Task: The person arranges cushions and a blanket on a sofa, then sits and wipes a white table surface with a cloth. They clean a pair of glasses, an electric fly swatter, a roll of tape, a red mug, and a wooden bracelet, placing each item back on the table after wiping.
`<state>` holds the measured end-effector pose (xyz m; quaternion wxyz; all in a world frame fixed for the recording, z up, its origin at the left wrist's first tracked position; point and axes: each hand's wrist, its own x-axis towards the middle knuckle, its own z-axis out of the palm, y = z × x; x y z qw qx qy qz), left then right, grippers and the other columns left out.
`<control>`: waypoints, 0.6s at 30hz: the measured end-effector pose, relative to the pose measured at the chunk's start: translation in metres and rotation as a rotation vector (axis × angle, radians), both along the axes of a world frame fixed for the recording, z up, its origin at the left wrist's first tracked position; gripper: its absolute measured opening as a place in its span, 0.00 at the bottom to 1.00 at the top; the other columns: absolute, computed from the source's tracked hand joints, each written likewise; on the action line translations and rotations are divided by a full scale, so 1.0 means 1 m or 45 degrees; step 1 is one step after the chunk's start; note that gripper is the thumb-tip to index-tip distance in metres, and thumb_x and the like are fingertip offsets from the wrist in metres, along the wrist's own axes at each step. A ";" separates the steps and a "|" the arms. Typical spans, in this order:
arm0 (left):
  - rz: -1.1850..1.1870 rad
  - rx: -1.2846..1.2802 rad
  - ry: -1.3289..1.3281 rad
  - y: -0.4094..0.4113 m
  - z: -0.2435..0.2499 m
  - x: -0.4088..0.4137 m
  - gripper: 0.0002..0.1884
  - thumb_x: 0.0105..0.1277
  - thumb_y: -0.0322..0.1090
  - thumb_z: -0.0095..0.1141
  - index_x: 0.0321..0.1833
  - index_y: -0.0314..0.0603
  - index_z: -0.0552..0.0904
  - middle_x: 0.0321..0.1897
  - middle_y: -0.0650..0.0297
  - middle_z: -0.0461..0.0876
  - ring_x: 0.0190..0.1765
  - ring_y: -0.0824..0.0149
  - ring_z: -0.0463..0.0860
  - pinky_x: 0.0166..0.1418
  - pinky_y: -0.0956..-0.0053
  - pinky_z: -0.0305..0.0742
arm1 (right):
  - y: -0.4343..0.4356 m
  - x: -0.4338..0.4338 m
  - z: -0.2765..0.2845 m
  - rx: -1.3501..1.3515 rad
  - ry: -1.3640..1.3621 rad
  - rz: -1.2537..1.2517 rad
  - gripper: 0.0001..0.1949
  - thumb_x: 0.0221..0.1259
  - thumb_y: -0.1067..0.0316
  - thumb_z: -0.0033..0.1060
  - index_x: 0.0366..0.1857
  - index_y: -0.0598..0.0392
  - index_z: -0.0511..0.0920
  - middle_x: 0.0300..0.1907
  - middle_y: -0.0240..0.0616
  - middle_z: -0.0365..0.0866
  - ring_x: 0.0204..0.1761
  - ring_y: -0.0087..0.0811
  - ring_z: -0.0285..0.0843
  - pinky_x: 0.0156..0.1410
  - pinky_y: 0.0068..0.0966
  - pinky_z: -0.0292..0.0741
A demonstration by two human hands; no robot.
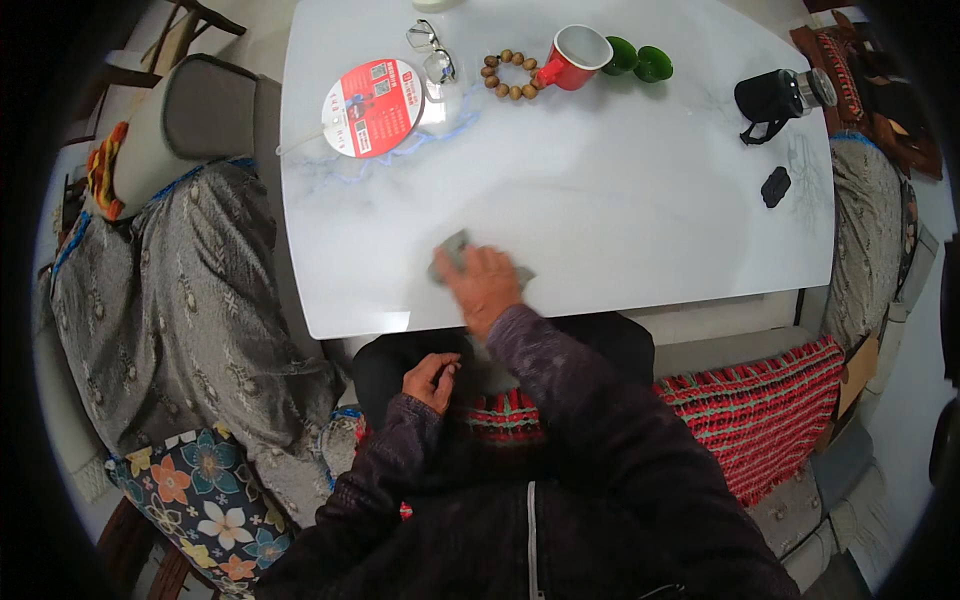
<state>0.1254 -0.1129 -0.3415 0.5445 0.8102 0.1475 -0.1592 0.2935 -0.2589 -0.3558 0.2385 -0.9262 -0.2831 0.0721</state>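
Observation:
My right hand [484, 281] lies spread over a grey-green cloth [454, 245] on the white marble-patterned tabletop [600, 225], close to its front edge. Hand and cloth are slightly blurred, and the palm hides the cloth's middle. Corners of the fabric stick out beyond the fingers on both sides. Below the table edge, my left hand [433, 381] rests by my lap with its fingers curled in, and nothing shows in it.
Across the table's far side are a round red-and-white fan [375, 109], eyeglasses [437, 64], a wooden bead bracelet [491, 81], a red mug [566, 71] and two green cups [637, 60]. A black bottle [769, 95] and a small black object [775, 187] are at right.

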 end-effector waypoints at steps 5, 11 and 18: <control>0.071 0.003 -0.223 0.002 -0.012 -0.027 0.10 0.73 0.20 0.57 0.52 0.33 0.87 0.39 0.53 0.88 0.42 0.60 0.91 0.49 0.70 0.84 | -0.035 -0.045 -0.010 0.142 -0.116 0.250 0.28 0.59 0.75 0.60 0.68 0.46 0.77 0.48 0.49 0.78 0.53 0.52 0.77 0.58 0.49 0.74; 0.293 -0.087 -0.354 0.022 0.021 -0.053 0.10 0.76 0.19 0.55 0.54 0.32 0.87 0.40 0.57 0.88 0.41 0.67 0.90 0.47 0.74 0.84 | -0.233 0.033 -0.024 -0.317 -0.265 -0.655 0.17 0.74 0.66 0.57 0.64 0.45 0.81 0.52 0.56 0.78 0.57 0.57 0.76 0.64 0.50 0.76; 0.441 -0.032 -0.266 0.025 0.003 -0.071 0.10 0.80 0.26 0.55 0.57 0.35 0.86 0.41 0.60 0.89 0.37 0.72 0.88 0.43 0.75 0.85 | -0.087 0.059 -0.013 0.371 0.166 -1.163 0.13 0.77 0.69 0.50 0.56 0.59 0.82 0.59 0.54 0.81 0.64 0.54 0.76 0.65 0.50 0.76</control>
